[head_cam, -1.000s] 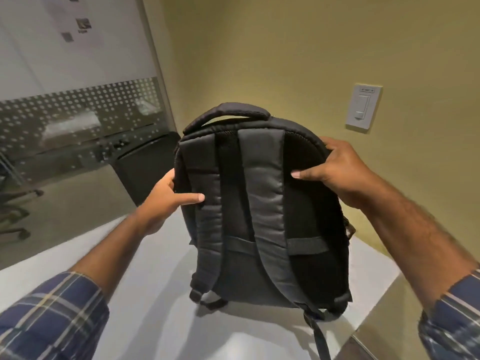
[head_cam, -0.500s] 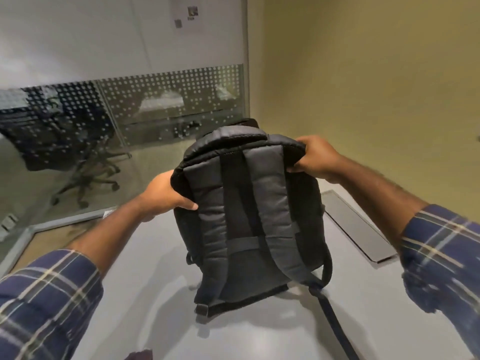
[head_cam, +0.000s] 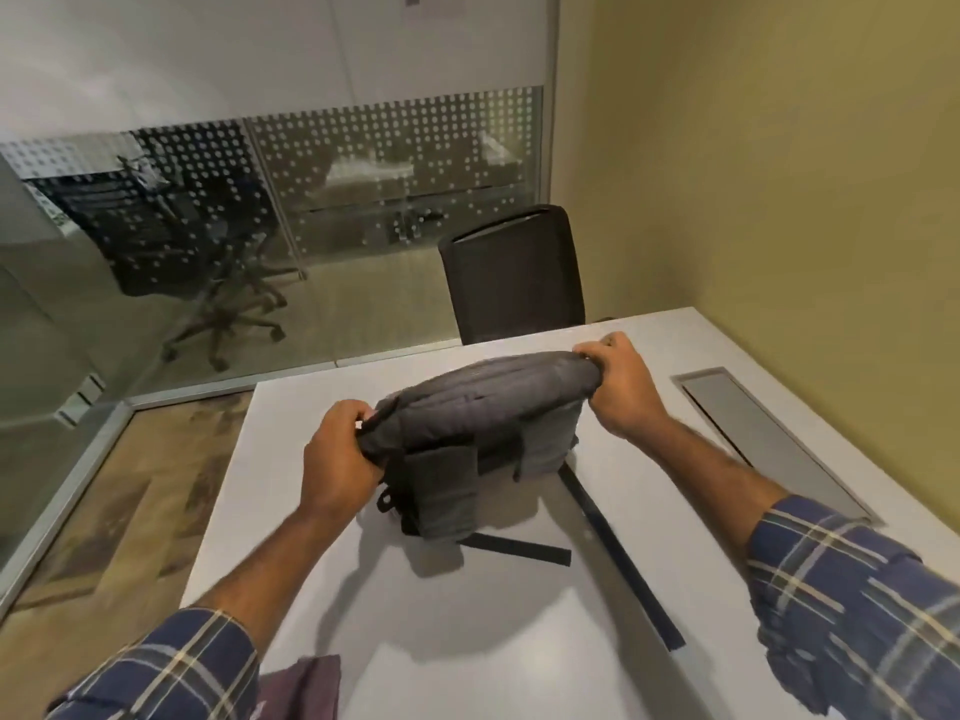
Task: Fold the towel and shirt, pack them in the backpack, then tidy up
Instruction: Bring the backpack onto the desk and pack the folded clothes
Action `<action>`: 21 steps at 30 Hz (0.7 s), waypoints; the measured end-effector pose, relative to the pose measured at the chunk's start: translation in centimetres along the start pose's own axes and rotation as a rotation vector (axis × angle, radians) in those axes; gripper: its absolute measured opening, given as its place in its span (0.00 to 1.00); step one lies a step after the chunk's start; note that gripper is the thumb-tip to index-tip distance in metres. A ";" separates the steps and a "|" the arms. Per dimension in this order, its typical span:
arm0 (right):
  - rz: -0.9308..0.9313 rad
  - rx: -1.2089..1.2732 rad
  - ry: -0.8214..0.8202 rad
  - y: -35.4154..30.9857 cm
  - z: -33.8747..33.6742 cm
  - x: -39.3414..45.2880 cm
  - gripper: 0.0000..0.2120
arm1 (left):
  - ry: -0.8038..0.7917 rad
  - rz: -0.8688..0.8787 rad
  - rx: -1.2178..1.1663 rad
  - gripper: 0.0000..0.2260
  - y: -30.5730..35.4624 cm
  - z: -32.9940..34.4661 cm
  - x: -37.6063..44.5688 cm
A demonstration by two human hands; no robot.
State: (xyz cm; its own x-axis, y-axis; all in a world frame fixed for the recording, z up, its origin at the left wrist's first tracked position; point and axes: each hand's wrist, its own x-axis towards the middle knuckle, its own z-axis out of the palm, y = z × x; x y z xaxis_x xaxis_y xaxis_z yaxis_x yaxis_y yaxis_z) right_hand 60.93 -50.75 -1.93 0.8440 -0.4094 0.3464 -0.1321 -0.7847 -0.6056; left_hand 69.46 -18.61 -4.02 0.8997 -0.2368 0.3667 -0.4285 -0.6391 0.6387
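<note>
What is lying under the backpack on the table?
Two dark straps come out from under the backpack and lie flat on the white table. Anything else beneath it is covered by the bag itself.

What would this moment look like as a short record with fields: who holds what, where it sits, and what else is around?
left hand: grips the backpack's top left corner
right hand: grips its top right corner
backpack: dark grey, bottom on the white table, straps facing the person
loose straps: trail across the table toward the person
maroon cloth: at the near table edge, partly out of view
office chair: black, behind the table
</note>
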 end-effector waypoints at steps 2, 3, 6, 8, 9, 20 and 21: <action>0.006 0.053 0.001 1.2 0.4 -1.9 0.16 | -0.030 0.000 -0.024 0.13 -0.5 0.8 -2.4; 0.004 0.065 -0.006 1.9 0.4 -3.0 0.17 | -0.045 0.001 -0.031 0.13 -0.6 1.1 -3.5; 0.019 0.089 -0.044 3.9 0.4 -7.1 0.21 | -0.102 0.002 -0.047 0.13 -1.2 1.9 -6.6; 0.053 0.134 -0.074 5.1 0.6 -10.1 0.24 | -0.143 -0.010 -0.071 0.14 -1.7 2.4 -8.6; 0.070 0.160 -0.088 5.6 0.7 -11.4 0.25 | -0.163 -0.017 -0.078 0.15 -1.9 2.7 -9.6; 0.130 0.127 -0.323 10.5 2.8 -21.5 0.21 | -0.324 -0.106 0.033 0.22 -4.5 6.1 -17.1; 0.129 0.110 -0.347 11.0 3.0 -22.1 0.20 | -0.344 -0.114 0.021 0.21 -4.7 6.3 -17.6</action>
State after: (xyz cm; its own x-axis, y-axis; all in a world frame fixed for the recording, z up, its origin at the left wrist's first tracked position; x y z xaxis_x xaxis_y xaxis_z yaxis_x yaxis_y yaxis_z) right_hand 42.41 -48.89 -18.41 0.9523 -0.3048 0.0107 -0.2080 -0.6747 -0.7082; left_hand 56.13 -16.03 -17.77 0.9183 -0.3935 0.0429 -0.3257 -0.6896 0.6468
